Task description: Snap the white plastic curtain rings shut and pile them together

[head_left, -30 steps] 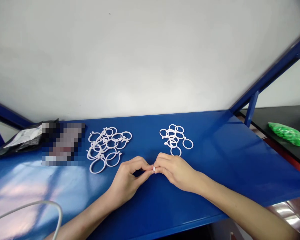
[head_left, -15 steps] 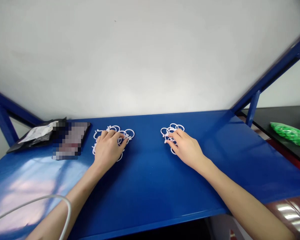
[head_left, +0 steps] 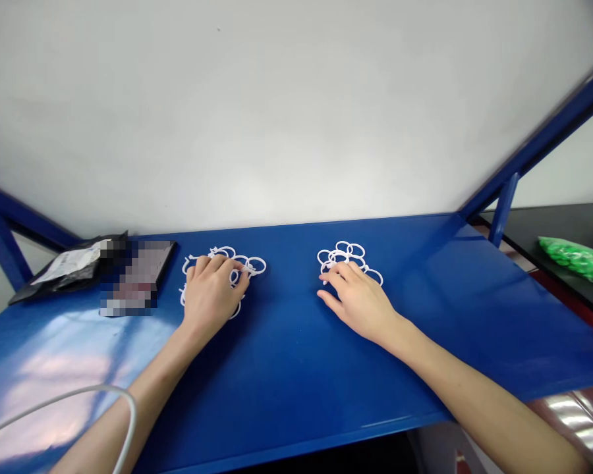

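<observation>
Two heaps of white plastic rings lie on the blue shelf point(head_left: 296, 355). My left hand point(head_left: 211, 294) lies palm down on the left heap of rings point(head_left: 254, 265). Its fingers curl into the heap, and the thumb and forefinger pinch together at a ring on its right side. My right hand point(head_left: 358, 299) sits at the near edge of the right heap of rings point(head_left: 343, 251). Its fingers are spread with the tips on the rings, the thumb sticks out to the left, and nothing is in it.
A black packet with a white label point(head_left: 74, 266) lies at the shelf's back left, beside a blurred patch. A white cable point(head_left: 69, 401) loops across the near left. Blue frame struts point(head_left: 534, 148) rise at the right, before a dark table carrying a green bag point(head_left: 573, 260).
A second ago both hands met at mid-shelf, pinching one small white piece. They then parted to the two heaps. Since half a second ago the right hand has drawn back slightly and spread its fingers.
</observation>
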Demonstrator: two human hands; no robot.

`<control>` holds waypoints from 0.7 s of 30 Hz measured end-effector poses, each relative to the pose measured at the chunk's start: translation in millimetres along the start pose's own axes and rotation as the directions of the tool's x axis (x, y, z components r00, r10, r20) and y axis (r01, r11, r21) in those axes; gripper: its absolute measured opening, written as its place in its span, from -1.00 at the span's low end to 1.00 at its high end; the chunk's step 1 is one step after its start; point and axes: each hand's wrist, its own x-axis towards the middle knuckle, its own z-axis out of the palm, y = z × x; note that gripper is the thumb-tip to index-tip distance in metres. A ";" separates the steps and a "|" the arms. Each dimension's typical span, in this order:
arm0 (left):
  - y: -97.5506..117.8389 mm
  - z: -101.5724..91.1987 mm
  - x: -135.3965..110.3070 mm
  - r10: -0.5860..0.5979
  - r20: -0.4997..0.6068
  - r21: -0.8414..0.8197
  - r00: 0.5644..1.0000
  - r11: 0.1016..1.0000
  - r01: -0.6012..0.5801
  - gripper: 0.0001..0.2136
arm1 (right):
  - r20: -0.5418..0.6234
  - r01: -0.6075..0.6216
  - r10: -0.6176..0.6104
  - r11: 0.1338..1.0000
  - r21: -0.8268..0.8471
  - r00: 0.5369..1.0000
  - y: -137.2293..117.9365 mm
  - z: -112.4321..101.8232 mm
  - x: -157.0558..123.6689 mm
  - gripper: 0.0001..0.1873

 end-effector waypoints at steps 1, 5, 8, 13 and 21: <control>1.3 -1.4 -0.3 0.010 -0.032 -0.016 0.999 1.000 -0.011 -0.79 | -0.002 0.009 -0.009 1.000 0.017 1.000 0.2 0.2 0.2 -0.75; 15.2 -10.4 -4.4 0.099 -0.137 -0.147 0.986 0.982 -0.119 -0.89 | -0.009 0.047 -0.047 0.996 0.075 0.999 -1.7 -0.3 0.7 -0.74; 34.2 -19.5 -11.9 0.229 -0.150 -0.297 0.962 0.917 -0.265 -0.92 | -0.033 0.096 -0.093 0.987 0.131 0.995 -7.3 -1.3 -0.6 -0.68; 59.5 -31.3 -25.0 0.419 -0.165 -0.447 0.893 0.775 -0.446 -0.94 | -0.030 0.198 -0.197 0.946 0.255 0.980 -20.5 -1.2 -5.1 -0.56; 55.5 -28.2 -25.6 0.518 -0.159 -0.473 0.841 0.708 -0.525 -0.90 | 0.059 0.148 -0.180 0.924 0.353 0.982 -22.4 5.5 -5.8 -0.78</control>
